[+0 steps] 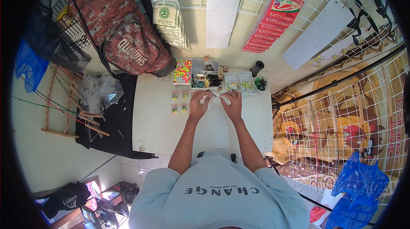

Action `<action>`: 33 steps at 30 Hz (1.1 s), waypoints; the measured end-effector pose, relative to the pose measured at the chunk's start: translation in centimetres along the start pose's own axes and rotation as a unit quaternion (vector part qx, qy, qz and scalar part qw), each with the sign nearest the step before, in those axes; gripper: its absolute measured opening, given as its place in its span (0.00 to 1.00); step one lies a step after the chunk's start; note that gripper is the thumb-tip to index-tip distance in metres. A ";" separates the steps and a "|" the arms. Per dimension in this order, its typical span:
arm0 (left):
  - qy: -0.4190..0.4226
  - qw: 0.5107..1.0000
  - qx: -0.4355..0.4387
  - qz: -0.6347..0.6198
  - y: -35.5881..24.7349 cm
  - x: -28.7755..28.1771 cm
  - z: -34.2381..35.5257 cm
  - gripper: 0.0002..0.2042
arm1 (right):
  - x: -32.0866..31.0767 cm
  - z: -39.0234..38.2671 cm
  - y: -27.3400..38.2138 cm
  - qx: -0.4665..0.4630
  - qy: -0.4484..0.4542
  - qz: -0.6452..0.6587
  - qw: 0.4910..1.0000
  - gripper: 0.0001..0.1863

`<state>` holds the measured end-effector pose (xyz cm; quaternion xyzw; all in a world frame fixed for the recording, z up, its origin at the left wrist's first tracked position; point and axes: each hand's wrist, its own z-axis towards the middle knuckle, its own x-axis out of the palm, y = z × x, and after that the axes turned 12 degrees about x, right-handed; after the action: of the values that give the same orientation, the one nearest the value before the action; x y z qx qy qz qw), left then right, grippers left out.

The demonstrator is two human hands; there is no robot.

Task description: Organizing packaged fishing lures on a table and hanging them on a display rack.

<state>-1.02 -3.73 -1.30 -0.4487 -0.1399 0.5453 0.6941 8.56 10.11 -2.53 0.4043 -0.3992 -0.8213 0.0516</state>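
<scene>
**Delicate Pinching, Close Quarters**

I'm watching the left hand (199, 105) and right hand (232, 105) pinching a pale filmy piece (216, 94), nearer than the bead tray (182, 71) and rightward; uneven pulling could be tearing it. Four packets (174, 96) are lying just before the tray. Right beside it, an open box (197, 64) is risking spills from forward slips.

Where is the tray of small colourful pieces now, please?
In the head view, the tray stands at the back of the white table, left of centre, just behind the four small packets.
</scene>
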 end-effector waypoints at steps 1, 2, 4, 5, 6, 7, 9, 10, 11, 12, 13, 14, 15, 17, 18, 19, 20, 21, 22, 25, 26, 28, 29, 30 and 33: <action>0.000 1.000 0.001 0.000 -0.1 0.0 -0.2 0.05 | 0.1 0.1 -0.2 -0.003 -0.001 0.003 1.000 0.10; 0.016 1.000 -0.018 -0.007 -0.1 -0.1 -0.3 0.05 | 0.1 0.1 -0.4 -0.006 -0.002 0.006 1.000 0.09; 0.030 0.999 -0.036 -0.014 -0.2 -0.2 -0.6 0.07 | -0.1 -0.1 -0.5 -0.013 -0.011 -0.012 1.000 0.08; 0.022 0.998 0.012 0.055 -0.2 -0.3 -0.8 0.12 | -0.2 -0.1 -0.4 -0.020 -0.018 -0.029 0.999 0.07; 0.014 0.990 0.061 0.123 -0.2 -0.4 -0.9 0.17 | -0.2 -0.2 -0.2 -0.021 -0.018 -0.029 0.999 0.07; 0.015 0.991 0.061 0.121 -0.8 -0.4 -0.7 0.17 | -0.4 -0.3 -0.2 -0.055 -0.027 -0.049 0.997 0.07; 0.063 0.985 -0.021 0.158 -1.9 -0.4 -0.3 0.29 | -0.6 -0.6 -0.2 -0.089 -0.037 -0.071 0.993 0.08; 0.117 0.978 -0.065 0.158 -1.7 -0.5 -0.1 0.34 | -0.5 -0.7 -0.1 -0.098 -0.041 -0.075 0.992 0.08; 0.116 0.979 -0.063 0.156 -1.7 -0.5 0.0 0.34 | -0.5 -0.8 0.0 -0.107 -0.045 -0.078 0.990 0.09; 0.175 0.966 -0.066 0.180 -1.6 -0.6 0.1 0.33 | -0.6 -1.0 0.1 -0.114 -0.049 -0.081 0.989 0.09; 0.233 0.948 -0.070 0.205 -1.5 -0.7 0.0 0.33 | -0.6 -1.1 0.4 -0.116 -0.049 -0.081 0.989 0.09; 0.231 0.949 -0.070 0.205 -1.1 -0.6 -0.2 0.33 | -0.7 -1.3 0.7 -0.115 -0.046 -0.075 0.990 0.08; 0.224 0.953 -0.061 0.194 -0.7 -0.5 -0.5 0.32 | -0.8 -1.4 1.0 -0.113 -0.042 -0.068 0.990 0.08; 0.219 0.958 -0.051 0.180 -1.0 -0.4 -0.6 0.32 | -1.3 -1.5 0.9 -0.110 -0.031 -0.074 0.991 0.09; 0.209 0.960 -0.039 0.181 -1.1 -0.5 -0.7 0.31 | -1.5 -1.5 0.8 -0.103 -0.012 -0.056 0.993 0.10; 0.199 0.962 -0.028 0.182 -1.4 -0.6 -0.7 0.30 | -1.7 -1.5 0.8 -0.096 0.008 -0.038 0.995 0.11; 0.199 0.963 -0.029 0.182 -1.4 -0.7 -0.8 0.30 | -2.0 -1.5 0.7 -0.096 0.009 -0.038 0.995 0.11; 0.191 0.965 -0.005 0.181 -1.4 -0.8 -0.9 0.31 | -2.3 -1.4 0.7 -0.071 0.033 -0.010 0.997 0.13; 0.183 0.966 0.019 0.180 -1.4 -0.8 -0.9 0.32 | -2.5 -1.3 0.8 -0.047 0.057 0.017 0.997 0.16; 0.207 0.968 0.015 0.141 -1.2 -0.9 -1.3 0.34 | -2.5 -0.4 0.8 -0.008 0.091 0.042 0.995 0.19; 0.207 0.968 0.016 0.140 -1.3 -0.8 -1.4 0.34 | -2.4 -0.1 0.8 -0.002 0.103 0.056 0.993 0.22; 0.208 0.970 0.033 0.122 -1.5 -0.4 -1.6 0.37 | -2.5 0.7 0.5 0.004 0.139 0.059 0.988 0.21; 0.208 0.970 0.033 0.122 -1.7 -0.3 -1.7 0.37 | -2.6 1.0 0.3 0.010 0.176 0.063 0.982 0.20; 0.213 0.968 0.034 0.126 -1.9 -0.2 -1.9 0.37 | -2.8 1.2 0.0 0.029 0.193 0.039 0.980 0.16; 0.209 0.969 0.036 0.127 -1.9 -0.2 -2.2 0.37 | -3.2 1.4 0.8 0.052 0.207 0.043 0.976 0.12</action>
<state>1.57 -4.99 -1.03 -0.5417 0.0864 0.5279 0.6484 9.51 11.74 0.59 0.5499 -0.4391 -0.6950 0.1475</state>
